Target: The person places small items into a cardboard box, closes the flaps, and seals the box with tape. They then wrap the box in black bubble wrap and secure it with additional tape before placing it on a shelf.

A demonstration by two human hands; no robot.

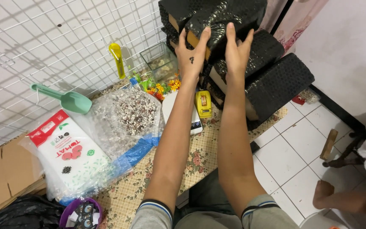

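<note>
Both my arms reach forward to a stack of parcels wrapped in black bubble wrap [272, 76] at the far edge of a flowered mat. My left hand [192, 53] and my right hand [237, 48] press flat on the front of the top parcel [221, 17], fingers spread, one on each side. Brown cardboard shows through gaps in its wrap. Just below my hands lie a yellow tape dispenser [203, 103] and a white scale with a small screen [193, 123].
A clear bag of mixed pebbles [133, 111], a white and red sack [75, 157], a green scoop [68, 99], a yellow scoop [117, 57] and a small glass tank [161, 61] sit left by a wire grid. Another person's foot [325, 193] rests on white tiles right.
</note>
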